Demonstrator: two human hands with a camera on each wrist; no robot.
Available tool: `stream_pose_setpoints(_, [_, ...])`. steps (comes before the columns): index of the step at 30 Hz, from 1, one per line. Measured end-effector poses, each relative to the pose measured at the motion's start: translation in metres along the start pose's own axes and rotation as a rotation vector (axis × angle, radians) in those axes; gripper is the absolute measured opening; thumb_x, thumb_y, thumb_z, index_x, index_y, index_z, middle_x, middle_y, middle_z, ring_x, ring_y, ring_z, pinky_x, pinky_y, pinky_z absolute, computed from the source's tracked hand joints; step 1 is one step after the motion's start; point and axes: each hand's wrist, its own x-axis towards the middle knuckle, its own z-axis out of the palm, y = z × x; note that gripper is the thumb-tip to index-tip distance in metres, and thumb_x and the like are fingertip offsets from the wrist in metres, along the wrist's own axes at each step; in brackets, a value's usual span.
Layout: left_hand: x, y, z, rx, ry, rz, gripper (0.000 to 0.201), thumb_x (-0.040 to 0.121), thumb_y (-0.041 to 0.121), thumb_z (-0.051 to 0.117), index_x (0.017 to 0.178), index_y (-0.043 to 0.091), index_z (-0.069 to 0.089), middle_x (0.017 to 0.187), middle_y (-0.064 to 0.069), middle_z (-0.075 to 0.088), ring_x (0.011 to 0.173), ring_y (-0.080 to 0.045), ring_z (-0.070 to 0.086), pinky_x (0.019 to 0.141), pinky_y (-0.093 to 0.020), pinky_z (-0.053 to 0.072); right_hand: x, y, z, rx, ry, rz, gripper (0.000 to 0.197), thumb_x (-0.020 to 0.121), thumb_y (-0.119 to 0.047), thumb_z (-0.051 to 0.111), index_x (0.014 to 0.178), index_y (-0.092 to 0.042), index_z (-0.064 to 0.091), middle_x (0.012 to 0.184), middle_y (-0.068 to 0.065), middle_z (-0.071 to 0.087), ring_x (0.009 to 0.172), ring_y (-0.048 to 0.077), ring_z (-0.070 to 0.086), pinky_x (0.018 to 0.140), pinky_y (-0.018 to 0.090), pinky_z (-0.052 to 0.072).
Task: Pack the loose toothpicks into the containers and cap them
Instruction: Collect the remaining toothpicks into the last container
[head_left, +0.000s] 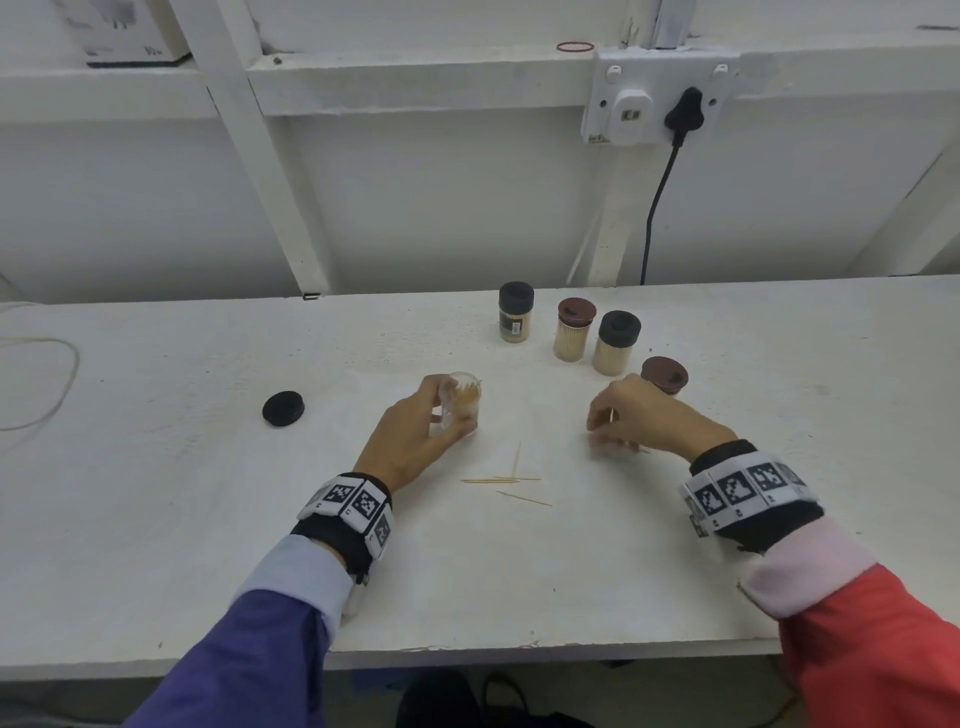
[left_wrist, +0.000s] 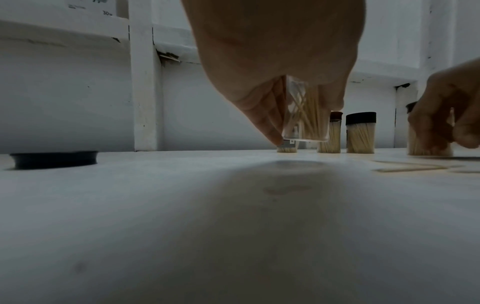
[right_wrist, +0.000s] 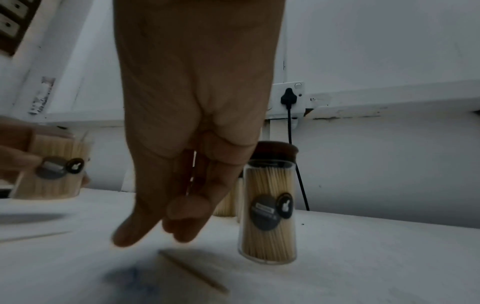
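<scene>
My left hand (head_left: 439, 418) grips an open clear container (head_left: 464, 402) partly filled with toothpicks. In the left wrist view this container (left_wrist: 306, 117) hangs slightly above the table. My right hand (head_left: 602, 423) hovers low over the table to the right and pinches a toothpick (right_wrist: 193, 164) between thumb and fingers. Several loose toothpicks (head_left: 511, 480) lie on the table between my hands, and another toothpick (right_wrist: 192, 269) lies under the right hand. A loose black cap (head_left: 283, 409) rests to the left of the left hand.
Several capped, full containers stand behind my hands: a black-capped one (head_left: 516, 312), a brown-capped one (head_left: 575, 330), another black-capped one (head_left: 617, 343), and a brown-capped one (head_left: 664, 375) just behind the right hand. A black cable (head_left: 655, 208) hangs from the wall socket.
</scene>
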Motion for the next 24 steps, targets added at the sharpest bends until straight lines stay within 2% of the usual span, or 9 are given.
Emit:
stream_pose_setpoints(2, [0.000,0.001,0.000,0.000,0.001,-0.010,0.049,0.087,0.047,0.066,0.125,0.027,0.043,0.119,0.013,0.056,0.100,-0.015,0.065,0.089,-0.034,0.052,-0.003,0.001,0.000,-0.102,-0.016,0.056,0.013,0.079,-0.010,0.075,0.091,-0.008,0.071,0.077,-0.001,0.059,0.046,0.010,0.050,0.045,0.020,0.043])
stream_pose_setpoints(4, [-0.001,0.001,-0.001,0.012,0.000,-0.017,0.050,0.086,0.048,0.066,0.127,0.028,0.043,0.119,0.013,0.057,0.100,-0.014,0.065,0.089,-0.033,0.052,-0.003,0.004,0.004,-0.193,0.002,0.085,0.014,0.080,-0.009,0.073,0.094,-0.008,0.072,0.085,0.003,0.061,0.053,0.010,0.049,0.047,0.017,0.037])
stream_pose_setpoints(7, [-0.001,0.002,-0.001,0.057,-0.010,-0.013,0.051,0.086,0.048,0.067,0.127,0.029,0.043,0.120,0.010,0.060,0.099,-0.013,0.064,0.089,-0.036,0.052,-0.002,0.001,0.011,-0.287,-0.014,0.095,0.010,0.083,-0.004,0.065,0.090,-0.006,0.072,0.094,0.009,0.068,0.073,0.022,0.059,0.061,0.026,0.049])
stream_pose_setpoints(9, [-0.001,0.003,-0.001,0.076,-0.011,-0.016,0.051,0.086,0.047,0.067,0.127,0.029,0.044,0.123,0.007,0.061,0.099,-0.013,0.064,0.090,-0.037,0.052,-0.004,-0.003,0.012,-0.354,-0.015,0.087,0.010,0.085,-0.005,0.061,0.089,-0.009,0.069,0.096,0.008,0.066,0.076,0.024,0.058,0.065,0.030,0.049])
stream_pose_setpoints(12, [0.000,0.003,-0.002,0.129,-0.005,-0.023,0.053,0.086,0.049,0.066,0.128,0.028,0.043,0.126,0.006,0.061,0.100,-0.015,0.064,0.089,-0.037,0.051,-0.007,-0.009,0.010,-0.464,-0.046,0.077,0.005,0.087,-0.015,0.055,0.084,-0.018,0.056,0.089,0.001,0.056,0.074,0.021,0.051,0.058,0.027,0.034])
stream_pose_setpoints(16, [0.001,0.002,-0.003,0.194,0.012,-0.027,0.054,0.086,0.051,0.065,0.129,0.027,0.043,0.126,0.006,0.061,0.101,-0.019,0.064,0.087,-0.038,0.051,-0.003,-0.022,0.015,-0.333,-0.091,-0.026,0.005,0.091,-0.019,0.049,0.088,-0.019,0.052,0.088,-0.003,0.055,0.081,0.020,0.053,0.063,0.029,0.034])
stream_pose_setpoints(20, [0.001,-0.001,-0.003,0.223,0.025,-0.043,0.052,0.086,0.052,0.064,0.126,0.028,0.043,0.123,0.007,0.061,0.099,-0.022,0.064,0.086,-0.038,0.050,0.005,-0.052,0.030,-0.034,-0.091,-0.249,0.015,0.091,-0.014,0.061,0.105,-0.017,0.065,0.087,-0.006,0.060,0.080,0.012,0.051,0.073,0.031,0.044])
stream_pose_setpoints(22, [0.001,-0.001,-0.002,0.238,0.020,-0.047,0.050,0.086,0.052,0.064,0.125,0.028,0.043,0.121,0.008,0.062,0.098,-0.021,0.065,0.085,-0.038,0.050,0.009,-0.065,0.039,-0.060,-0.098,-0.267,0.027,0.090,-0.011,0.060,0.114,-0.018,0.066,0.088,-0.004,0.061,0.081,0.010,0.048,0.073,0.029,0.042])
stream_pose_setpoints(24, [0.001,-0.001,-0.002,0.244,0.014,-0.048,0.050,0.085,0.052,0.064,0.124,0.029,0.044,0.119,0.008,0.062,0.097,-0.021,0.065,0.085,-0.039,0.050,0.012,-0.074,0.047,-0.145,-0.104,-0.261,0.028,0.087,-0.010,0.061,0.112,-0.019,0.068,0.087,-0.002,0.062,0.081,0.012,0.046,0.069,0.026,0.035])
